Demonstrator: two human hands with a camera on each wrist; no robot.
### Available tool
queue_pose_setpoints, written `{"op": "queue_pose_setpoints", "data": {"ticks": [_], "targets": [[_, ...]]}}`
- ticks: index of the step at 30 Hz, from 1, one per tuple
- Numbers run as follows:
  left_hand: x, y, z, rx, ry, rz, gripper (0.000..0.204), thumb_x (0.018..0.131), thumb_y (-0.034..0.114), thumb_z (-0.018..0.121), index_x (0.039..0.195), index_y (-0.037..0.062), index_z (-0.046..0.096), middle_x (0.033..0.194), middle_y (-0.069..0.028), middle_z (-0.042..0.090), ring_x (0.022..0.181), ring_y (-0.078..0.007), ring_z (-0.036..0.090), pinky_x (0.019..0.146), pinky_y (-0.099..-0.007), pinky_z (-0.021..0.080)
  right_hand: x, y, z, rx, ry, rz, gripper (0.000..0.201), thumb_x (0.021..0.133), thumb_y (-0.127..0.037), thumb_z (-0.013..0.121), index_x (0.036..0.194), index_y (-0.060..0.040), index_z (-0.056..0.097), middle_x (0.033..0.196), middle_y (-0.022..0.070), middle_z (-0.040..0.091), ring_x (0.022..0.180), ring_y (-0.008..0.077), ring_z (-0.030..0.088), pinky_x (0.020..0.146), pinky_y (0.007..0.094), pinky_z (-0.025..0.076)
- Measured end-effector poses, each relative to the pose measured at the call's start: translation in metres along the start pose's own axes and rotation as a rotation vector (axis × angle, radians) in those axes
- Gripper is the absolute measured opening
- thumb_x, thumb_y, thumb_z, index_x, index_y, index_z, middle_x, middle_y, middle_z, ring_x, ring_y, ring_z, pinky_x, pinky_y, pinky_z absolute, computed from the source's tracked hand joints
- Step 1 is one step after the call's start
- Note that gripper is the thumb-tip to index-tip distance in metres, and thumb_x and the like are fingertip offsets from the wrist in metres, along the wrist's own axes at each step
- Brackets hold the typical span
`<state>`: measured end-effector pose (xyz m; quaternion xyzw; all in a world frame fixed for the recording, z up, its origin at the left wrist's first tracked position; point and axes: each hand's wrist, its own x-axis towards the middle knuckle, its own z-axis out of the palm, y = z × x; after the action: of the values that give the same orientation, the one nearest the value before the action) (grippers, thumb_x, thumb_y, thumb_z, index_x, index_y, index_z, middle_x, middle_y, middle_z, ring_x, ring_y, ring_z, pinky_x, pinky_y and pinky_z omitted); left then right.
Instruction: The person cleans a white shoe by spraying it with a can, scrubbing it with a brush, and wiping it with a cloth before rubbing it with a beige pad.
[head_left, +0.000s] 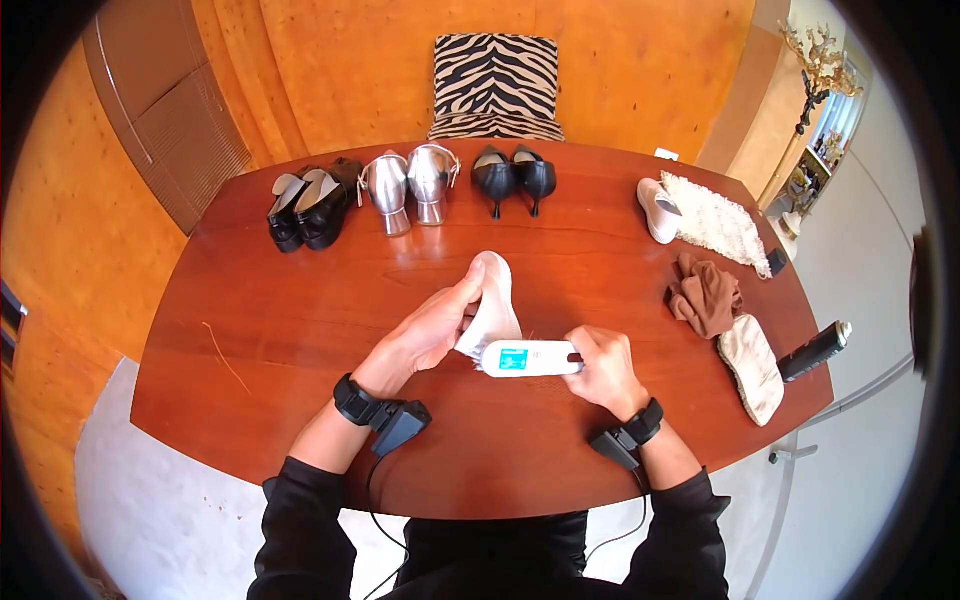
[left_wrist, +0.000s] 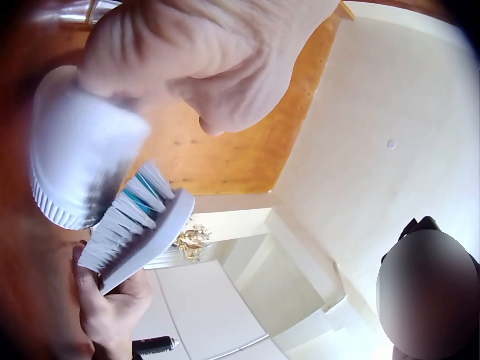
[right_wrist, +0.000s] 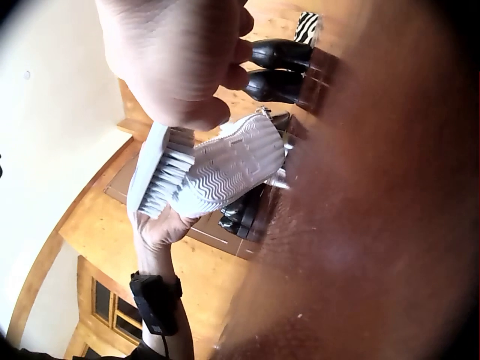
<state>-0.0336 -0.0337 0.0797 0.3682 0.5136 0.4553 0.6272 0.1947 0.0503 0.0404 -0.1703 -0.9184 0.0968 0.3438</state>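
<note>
Gripping the shoe (head_left: 494, 312) with my left hand (head_left: 428, 326) inside the table's (head_left: 300, 290) near edge, probably to steady it, I curl right-hand (head_left: 606, 366) fingers round the brush (head_left: 532, 358).

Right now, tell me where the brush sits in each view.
Head: brush just below and right of centre, in the right hand.
Left wrist: brush at left, below mid-height.
Right wrist: brush left of centre, near mid-height.
Shared landmark: the held shoe, beside the brush in all three.
</note>
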Motion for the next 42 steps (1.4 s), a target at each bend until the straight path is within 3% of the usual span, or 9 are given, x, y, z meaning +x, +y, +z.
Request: {"op": "queue_pose_setpoints", "data": {"ticks": [7,11,13,20,22,26,28,32,42], "targets": [[-0.003,0.002,0.009,-0.070,0.020,0.034,0.087,0.086,0.070,0.027,0.127,-0.0050,0.042,0.113,-0.0115,0.054,0.108,-0.0171,0.050,0.094,-0.0328,0.041,0.000,-0.001,-0.001,-0.202,0.159,0.065,0.021,0.058,-0.002,0.065,0.071,-0.0053,0.049,0.061,0.0087,0.052,0.053,0.0275,0.053,0.048,0.0373,0.043],[-0.004,0.002,0.011,-0.076,0.014,0.024,0.087,0.086,0.071,0.027,0.126,-0.0046,0.044,0.115,-0.0119,0.053,0.108,-0.0182,0.049,0.094,-0.0337,0.041,0.002,-0.009,-0.003,-0.247,0.196,-0.011,0.022,0.056,-0.002,0.065,0.073,-0.0059,0.052,0.061,0.0071,0.050,0.054,0.0250,0.052,0.049,0.0351,0.042],[-0.003,0.000,0.011,-0.109,0.014,0.014,0.073,0.088,0.066,0.032,0.116,0.0010,0.051,0.106,-0.0094,0.057,0.097,-0.0172,0.053,0.086,-0.0335,0.043,0.003,-0.012,-0.004,-0.250,0.201,-0.046,0.023,0.056,-0.002,0.065,0.074,-0.0060,0.053,0.060,0.0064,0.049,0.053,0.0242,0.051,0.049,0.0345,0.041],[-0.001,-0.002,0.013,-0.097,0.014,-0.020,0.075,0.084,0.070,0.036,0.110,0.0026,0.053,0.099,-0.0068,0.056,0.092,-0.0164,0.051,0.083,-0.0335,0.040,0.004,-0.019,-0.009,-0.342,0.148,-0.116,0.026,0.056,-0.004,0.066,0.079,-0.0067,0.055,0.063,0.0041,0.045,0.055,0.0203,0.048,0.051,0.0331,0.037],[0.003,-0.005,0.011,-0.022,0.054,-0.017,0.083,0.085,0.072,0.026,0.116,0.0002,0.052,0.104,-0.0079,0.054,0.099,-0.0155,0.048,0.087,-0.0305,0.040,0.004,-0.018,-0.010,-0.366,0.168,-0.110,0.027,0.056,-0.004,0.066,0.080,-0.0069,0.055,0.063,0.0039,0.045,0.056,0.0200,0.048,0.051,0.0331,0.037],[0.004,-0.006,0.009,-0.020,0.042,0.006,0.081,0.085,0.072,0.027,0.112,0.0010,0.053,0.098,-0.0063,0.055,0.096,-0.0149,0.047,0.085,-0.0300,0.040,0.005,-0.019,-0.011,-0.364,0.193,-0.080,0.030,0.054,-0.001,0.065,0.083,-0.0056,0.057,0.063,0.0054,0.045,0.056,0.0229,0.048,0.052,0.0350,0.038],[0.008,-0.009,0.002,0.065,0.050,-0.075,0.081,0.086,0.071,0.027,0.116,0.0003,0.051,0.100,-0.0076,0.055,0.096,-0.0151,0.048,0.086,-0.0307,0.040,0.005,-0.020,-0.011,-0.370,0.193,-0.079,0.030,0.054,-0.001,0.065,0.083,-0.0059,0.057,0.063,0.0053,0.045,0.056,0.0229,0.048,0.053,0.0351,0.038],[0.002,-0.006,0.010,-0.004,-0.010,-0.058,0.082,0.085,0.072,0.027,0.117,-0.0007,0.051,0.102,-0.0088,0.056,0.094,-0.0154,0.048,0.085,-0.0305,0.040,0.005,-0.023,-0.009,-0.374,0.152,-0.123,0.029,0.057,-0.004,0.066,0.085,-0.0074,0.057,0.065,0.0030,0.046,0.058,0.0195,0.049,0.054,0.0332,0.037],[-0.003,0.001,0.009,-0.005,-0.046,-0.019,0.088,0.085,0.072,0.027,0.127,-0.0039,0.042,0.115,-0.0132,0.053,0.107,-0.0190,0.049,0.094,-0.0345,0.038,0.003,-0.008,-0.005,-0.320,0.210,0.002,0.026,0.058,-0.003,0.065,0.082,-0.0059,0.059,0.063,0.0054,0.049,0.056,0.0228,0.050,0.053,0.0346,0.040]]}}
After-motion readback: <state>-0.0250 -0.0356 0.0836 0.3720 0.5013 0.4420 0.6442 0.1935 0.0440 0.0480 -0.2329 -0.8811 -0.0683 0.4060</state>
